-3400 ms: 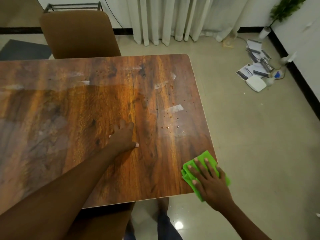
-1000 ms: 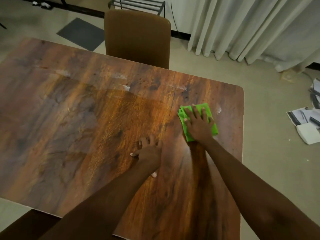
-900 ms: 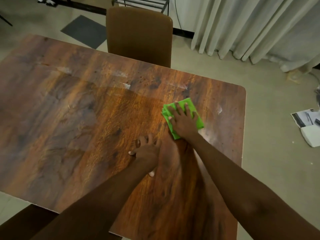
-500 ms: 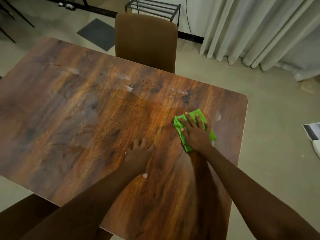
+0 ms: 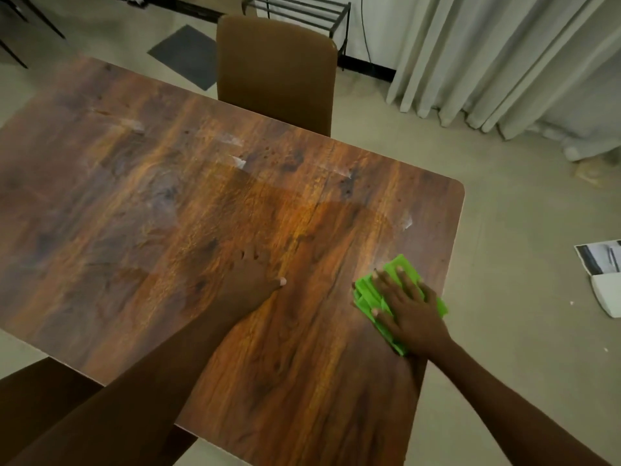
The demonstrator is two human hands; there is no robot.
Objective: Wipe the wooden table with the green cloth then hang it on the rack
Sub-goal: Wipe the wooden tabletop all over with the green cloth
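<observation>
Green folded cloth (image 5: 400, 297) lies flat on the brown wood-grain table top (image 5: 208, 210), close to the table's right edge and nearer the near right corner than the far one. One corner of the cloth reaches almost to that edge.

Right hand (image 5: 408, 307): palm down on the cloth, fingers spread apart and pointing toward the far side of the table, pressing the cloth against the wood rather than gripping it. Cloth shows beyond the fingertips and on both sides of the hand.

Left hand (image 5: 250, 284): palm down on bare wood near the middle of the table, well to the left of the cloth, fingers extended and slightly apart, thumb out to the right. Nothing under it or in it.

Table surface: several pale smears and small light patches along the far half; dark specks near the far right corner.

Beyond the table's far edge: brown upholstered chair back (image 5: 275, 72), pushed close. Behind the chair, black metal slatted rack (image 5: 299, 8) on the floor, by pale pleated curtains (image 5: 497, 62). Right of the table, on the floor, some papers (image 5: 601, 264).
</observation>
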